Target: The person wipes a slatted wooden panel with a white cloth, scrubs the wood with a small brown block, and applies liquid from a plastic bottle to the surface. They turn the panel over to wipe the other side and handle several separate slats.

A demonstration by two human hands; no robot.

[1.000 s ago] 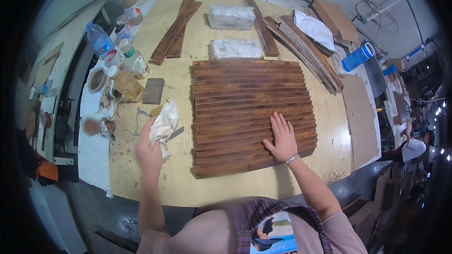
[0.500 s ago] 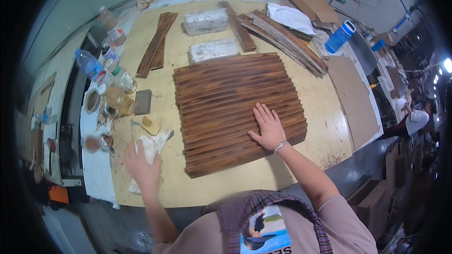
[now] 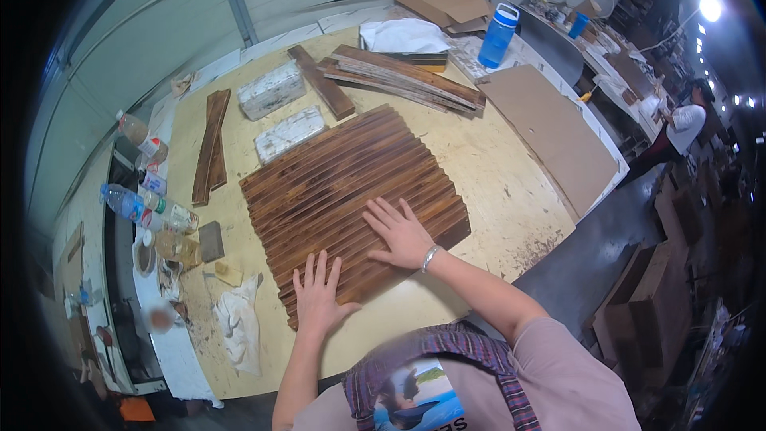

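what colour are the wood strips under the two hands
The wood strips are brown, with darker streaks; this shows best in the head view.

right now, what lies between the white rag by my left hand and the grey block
A small yellow block lies between them, as the head view shows.

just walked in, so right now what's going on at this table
A person has both bare hands spread open on a ribbed row of dark brown wooden strips lying side by side on a pale yellow tabletop. The left hand rests near the row's near left corner, and the right hand lies farther right. Neither is gripping anything. A crumpled white cloth lies unheld left of the row, beside a small yellow block.
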